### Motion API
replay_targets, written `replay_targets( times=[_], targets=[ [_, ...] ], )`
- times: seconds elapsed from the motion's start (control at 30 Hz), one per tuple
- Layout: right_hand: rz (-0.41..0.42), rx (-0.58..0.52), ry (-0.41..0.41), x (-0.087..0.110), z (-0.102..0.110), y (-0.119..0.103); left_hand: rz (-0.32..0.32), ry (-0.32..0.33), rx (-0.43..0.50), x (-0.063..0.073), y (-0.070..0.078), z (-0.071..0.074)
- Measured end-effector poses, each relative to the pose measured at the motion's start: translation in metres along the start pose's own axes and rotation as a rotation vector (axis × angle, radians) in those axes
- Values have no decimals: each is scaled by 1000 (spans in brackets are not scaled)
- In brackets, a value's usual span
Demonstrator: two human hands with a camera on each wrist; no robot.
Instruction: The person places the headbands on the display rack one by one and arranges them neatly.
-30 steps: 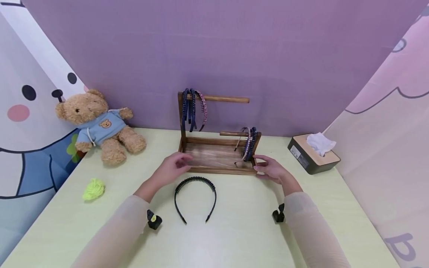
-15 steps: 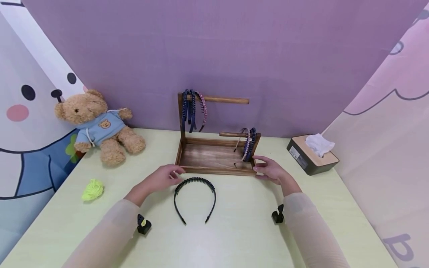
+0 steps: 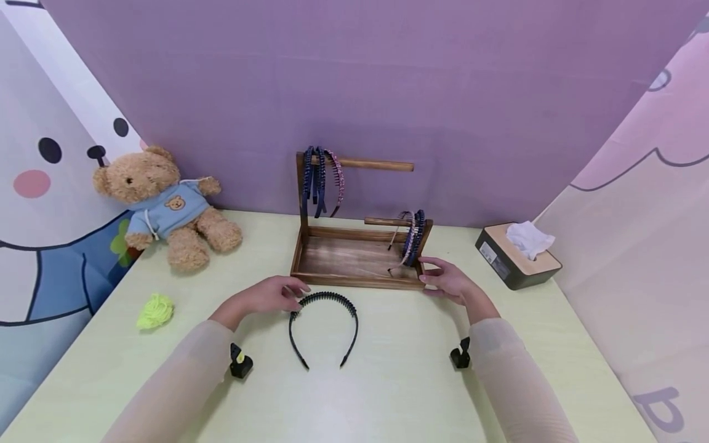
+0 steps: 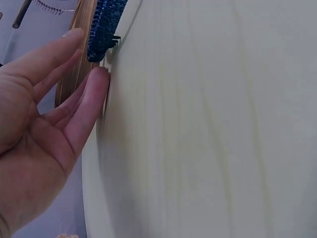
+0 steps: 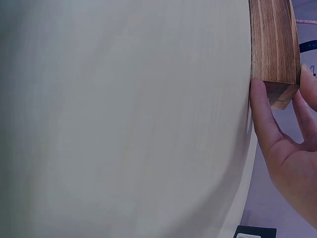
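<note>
A dark toothed headband (image 3: 327,296) lies on the table, its ends towards me. At its upper left edge is my left hand (image 3: 266,296), fingers loosely bent with nothing between them. The left wrist view shows the fingertips right at the glittery blue-black headband (image 4: 105,29). My right hand (image 3: 451,282) holds the right front corner of the wooden headband rack (image 3: 354,282). In the right wrist view the fingers of that hand (image 5: 290,158) straddle the end of the rack's wooden rail (image 5: 275,44). Dark and pink headbands (image 3: 336,178) hang on the upper bar, others (image 3: 412,240) on the lower bar.
A teddy bear (image 3: 174,209) in a blue shirt sits at the back left, with a bundle of yellow-green yarn (image 3: 156,311) before it. At the right stands a tissue box (image 3: 517,261). A purple curtain (image 3: 354,80) hangs close behind the rack.
My left hand has left the rack's left front area, drawn back towards me, then come slightly right to the headband's edge. The right hand stays at the rack.
</note>
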State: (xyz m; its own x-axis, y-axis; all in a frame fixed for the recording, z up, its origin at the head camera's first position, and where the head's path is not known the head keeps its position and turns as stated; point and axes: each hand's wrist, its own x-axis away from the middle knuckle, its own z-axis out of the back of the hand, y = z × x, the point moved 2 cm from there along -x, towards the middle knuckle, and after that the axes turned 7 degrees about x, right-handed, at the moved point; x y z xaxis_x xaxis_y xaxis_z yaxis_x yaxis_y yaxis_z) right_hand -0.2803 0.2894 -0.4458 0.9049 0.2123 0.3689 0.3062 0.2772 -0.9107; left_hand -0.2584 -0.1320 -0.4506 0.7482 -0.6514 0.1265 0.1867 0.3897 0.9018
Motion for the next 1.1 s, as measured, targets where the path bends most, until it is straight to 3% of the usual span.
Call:
replay_targets(
  times=[0.7, 1.1],
  targets=[
    [-6, -2, 2, 1, -1, -1, 37, 4, -45, -9, 3, -7],
    [-2, 1, -2, 1, 0, 0, 28, -67, 62, -7, 4, -3]
  ],
)
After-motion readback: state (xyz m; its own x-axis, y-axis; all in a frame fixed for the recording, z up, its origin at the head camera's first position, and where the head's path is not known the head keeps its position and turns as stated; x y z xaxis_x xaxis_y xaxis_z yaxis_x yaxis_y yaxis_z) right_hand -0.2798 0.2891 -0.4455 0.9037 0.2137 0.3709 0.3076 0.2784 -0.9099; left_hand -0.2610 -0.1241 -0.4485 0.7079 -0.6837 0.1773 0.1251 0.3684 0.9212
